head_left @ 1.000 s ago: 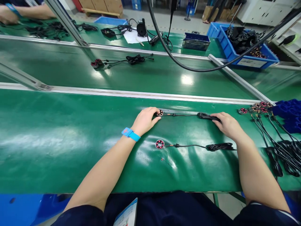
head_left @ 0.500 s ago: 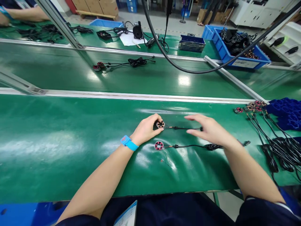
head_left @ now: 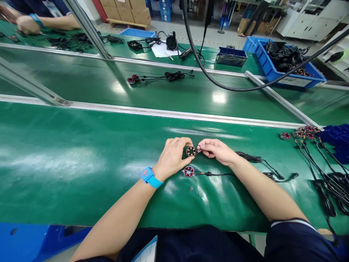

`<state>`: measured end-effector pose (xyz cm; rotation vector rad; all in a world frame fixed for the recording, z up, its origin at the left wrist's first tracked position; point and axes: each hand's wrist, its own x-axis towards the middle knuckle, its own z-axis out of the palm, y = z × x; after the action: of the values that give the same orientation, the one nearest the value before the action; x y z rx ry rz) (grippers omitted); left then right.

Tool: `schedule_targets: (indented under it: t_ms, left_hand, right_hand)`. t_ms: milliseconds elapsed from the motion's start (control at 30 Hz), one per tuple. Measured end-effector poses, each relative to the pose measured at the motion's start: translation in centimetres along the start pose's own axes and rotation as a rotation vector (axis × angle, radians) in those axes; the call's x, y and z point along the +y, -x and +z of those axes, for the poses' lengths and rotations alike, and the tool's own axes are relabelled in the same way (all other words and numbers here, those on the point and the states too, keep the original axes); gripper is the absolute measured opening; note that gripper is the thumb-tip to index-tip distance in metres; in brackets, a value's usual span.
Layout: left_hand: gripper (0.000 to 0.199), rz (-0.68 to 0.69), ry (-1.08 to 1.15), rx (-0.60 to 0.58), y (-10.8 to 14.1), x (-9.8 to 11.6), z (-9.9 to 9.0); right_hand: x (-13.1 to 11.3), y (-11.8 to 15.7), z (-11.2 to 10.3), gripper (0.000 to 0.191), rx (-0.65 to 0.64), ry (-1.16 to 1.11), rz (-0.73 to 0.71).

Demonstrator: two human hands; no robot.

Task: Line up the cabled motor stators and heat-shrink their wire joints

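My left hand (head_left: 176,154), with a blue wrist strap (head_left: 151,177) below it, grips a round motor stator (head_left: 191,151) with copper-coloured coils between thumb and fingers. My right hand (head_left: 216,151) is closed in a pinch on the stator's thin cable, just right of the ring. That cable's black bundle (head_left: 248,157) lies beyond my right hand on the green mat. Just below my hands a second stator (head_left: 188,171) with red coils rests flat, its black cable (head_left: 220,174) running right beneath my right forearm. A tiny wire scrap (head_left: 191,189) lies nearer me.
Several stators (head_left: 285,135) with long black cables (head_left: 331,189) lie at the right beside blue netting (head_left: 335,140). Across the metal rail (head_left: 141,112), another cabled stator pair (head_left: 133,79) sits on the belt. A blue bin (head_left: 296,82) stands behind. A co-worker's hand (head_left: 28,24) shows top left.
My right hand has moved left from over the cable and closed on it beside the stator. My left hand still holds the stator. The view has shifted slightly.
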<state>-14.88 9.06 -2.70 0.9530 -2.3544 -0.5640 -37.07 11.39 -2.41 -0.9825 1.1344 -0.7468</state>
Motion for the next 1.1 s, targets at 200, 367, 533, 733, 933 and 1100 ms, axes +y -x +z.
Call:
schedule_targets:
  t_ms: [200,367,533,733,933,1100]
  left_hand:
    - [0.024,0.037,-0.018,-0.174,0.0,-0.4,-0.5]
    - [0.019,0.075,0.081,-0.355,0.2,-1.3,-1.3]
    - [0.024,0.096,0.118,-0.365,0.5,-1.4,-1.8]
    - [0.017,0.109,0.112,-0.382,0.5,-1.0,-1.8]
    - [0.020,0.030,-0.075,-0.177,0.8,-2.1,-3.9]
    - [0.014,-0.123,-0.540,-0.150,1.5,-3.3,-6.4]
  right_hand:
    - [0.1,0.1,-0.3,0.047,-0.074,0.173,-0.057]
    - [-0.4,1.5,-1.2,0.051,-0.134,0.571,-0.194]
    - [-2.1,2.8,-1.5,0.030,-0.175,0.741,-0.186]
    - [-2.3,3.1,-1.8,0.029,-0.230,0.776,-0.157]
    - [-2.1,2.9,-2.9,0.028,-0.098,0.850,-0.254]
    - [-1.8,2.9,-3.8,0.026,0.107,0.918,-0.342]
